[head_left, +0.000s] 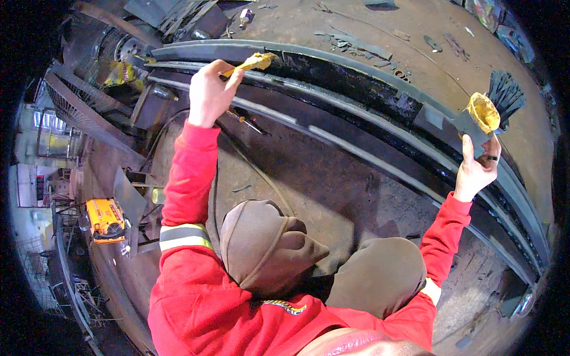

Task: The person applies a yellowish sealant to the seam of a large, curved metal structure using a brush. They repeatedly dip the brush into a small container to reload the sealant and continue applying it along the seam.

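Note:
My left hand [212, 89] is raised over the far left part of a long dark metal frame [356, 89]. Its thumb and fingers pinch a thin, yellow-coated strip [255, 62], whose lumpy tip is at the frame's dark inner face. At the right, my right hand [477, 171] grips a small cup-shaped piece [484, 113] from below. Thick yellow material coats its rim and inside; its exact kind is unclear. Close behind it stands a bundle of dark strips or bristles [506, 95]. A ring is on one right finger.
Parallel grey rails [350, 148] run along the frame's near side, between me and it. An orange machine [105, 221] stands at the left, near metal racks [89, 113]. Dark scraps [356, 46] litter the floor beyond. A screwdriver-like tool [252, 123] lies below my left hand.

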Tool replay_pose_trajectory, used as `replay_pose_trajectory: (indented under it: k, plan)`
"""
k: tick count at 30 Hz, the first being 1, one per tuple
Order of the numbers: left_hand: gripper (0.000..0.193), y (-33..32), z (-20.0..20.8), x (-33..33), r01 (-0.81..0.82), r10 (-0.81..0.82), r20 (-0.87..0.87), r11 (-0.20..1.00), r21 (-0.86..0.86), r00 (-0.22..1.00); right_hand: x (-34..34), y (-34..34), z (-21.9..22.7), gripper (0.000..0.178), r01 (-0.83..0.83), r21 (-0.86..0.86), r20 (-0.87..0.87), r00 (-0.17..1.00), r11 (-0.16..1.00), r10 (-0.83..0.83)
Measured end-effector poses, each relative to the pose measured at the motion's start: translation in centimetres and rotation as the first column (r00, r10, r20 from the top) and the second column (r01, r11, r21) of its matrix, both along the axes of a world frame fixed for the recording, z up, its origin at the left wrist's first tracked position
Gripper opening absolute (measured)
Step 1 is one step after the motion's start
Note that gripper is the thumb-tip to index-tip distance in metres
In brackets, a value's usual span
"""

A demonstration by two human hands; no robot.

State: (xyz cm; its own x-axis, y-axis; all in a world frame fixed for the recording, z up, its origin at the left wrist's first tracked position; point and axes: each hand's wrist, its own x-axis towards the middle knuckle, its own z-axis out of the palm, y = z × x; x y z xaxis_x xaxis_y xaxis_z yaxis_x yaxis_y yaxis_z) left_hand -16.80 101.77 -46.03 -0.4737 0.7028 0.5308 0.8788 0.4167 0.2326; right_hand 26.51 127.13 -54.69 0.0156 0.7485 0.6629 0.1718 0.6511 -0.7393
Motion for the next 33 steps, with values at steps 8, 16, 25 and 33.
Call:
replay_pose_trajectory:
  k: [8, 16, 25, 33]
  plan:
    - [0.030, 4.2, -2.3, -1.8, -0.216, 0.225, 0.011, 0.948, -0.236, 0.974, -0.2, -0.6, 0.5, 0.055, -0.061, 0.007, -0.018, 0.998, 0.998, 0.061]
    - [0.032, 3.6, -1.5, -2.4, -0.169, 0.150, 0.181, 0.981, 0.094, 0.972, 0.1, -0.2, 0.1, 0.056, -0.021, -0.013, 0.011, 1.000, 1.000, 0.022]
    - [0.024, 3.5, -3.6, -0.8, -0.229, 0.228, -0.055, 0.973, -0.014, 0.972, -0.2, -0.3, 0.2, 0.055, -0.021, -0.006, 0.019, 1.000, 1.000, 0.021]
    - [0.018, 1.5, -2.0, 0.3, -0.075, 0.075, -0.057, 0.997, 0.000, 0.996, 0.0, -0.5, 0.5, 0.054, -0.027, -0.005, -0.003, 1.000, 1.000, 0.027]
